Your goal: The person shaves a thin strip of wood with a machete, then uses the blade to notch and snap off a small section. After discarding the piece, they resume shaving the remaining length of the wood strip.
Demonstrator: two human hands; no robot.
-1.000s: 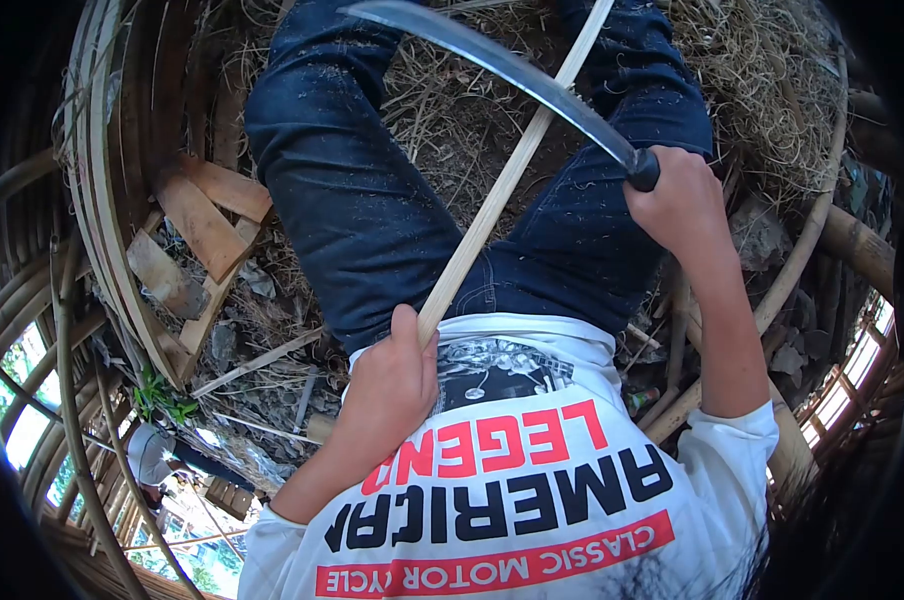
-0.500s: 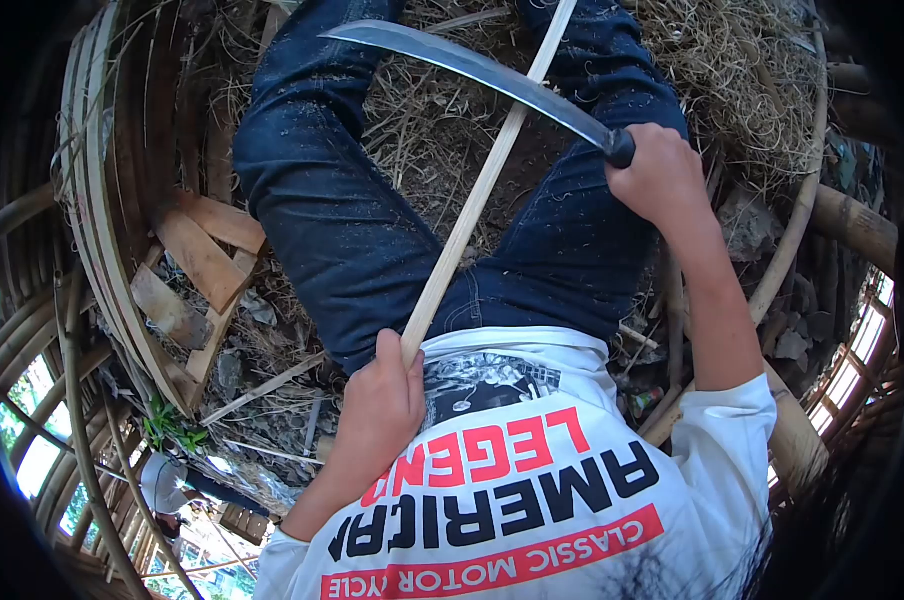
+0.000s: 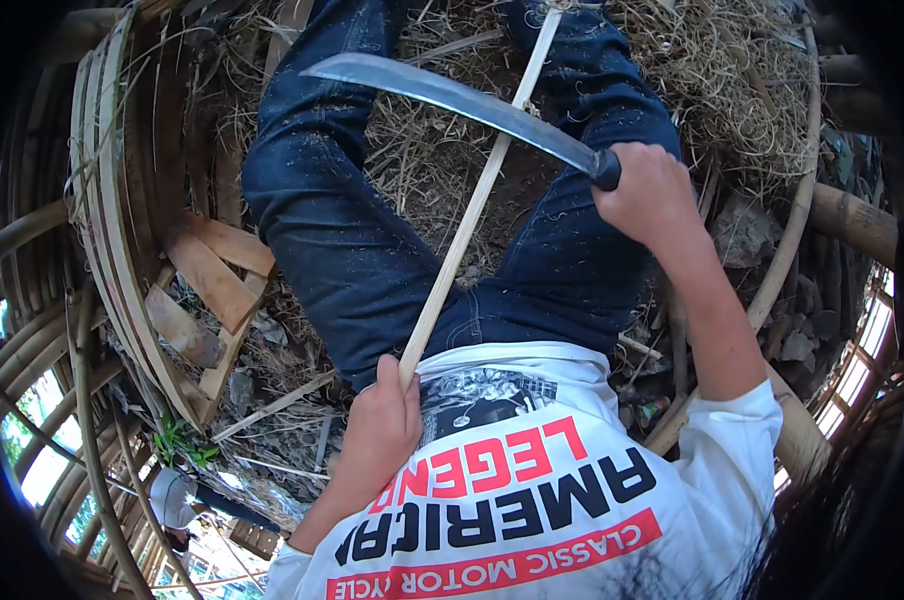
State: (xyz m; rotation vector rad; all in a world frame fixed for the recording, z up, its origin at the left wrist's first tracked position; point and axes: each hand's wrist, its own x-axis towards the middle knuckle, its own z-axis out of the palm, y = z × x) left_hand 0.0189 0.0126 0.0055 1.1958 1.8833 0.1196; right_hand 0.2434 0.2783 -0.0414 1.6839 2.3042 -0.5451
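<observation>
My left hand is closed around the near end of a long, pale bamboo strip, close against my shirt. The strip slants up and away between my legs, its far end near the knee on the right. In my right hand is the dark handle of a machete. The machete's long curved blade lies across the strip, tip pointing left; a small pale curl sits where blade and strip cross. The hidden near end of the strip is inside my left fist.
Long bent bamboo slats stand at the left, beside several flat wood pieces. Fine shavings heap up at the upper right. A bamboo pole curves along the right. Another person is at the lower left.
The machete and my right hand have come slightly nearer and to the left along the strip. A small curl now shows at the blade. The view has shifted a little.
</observation>
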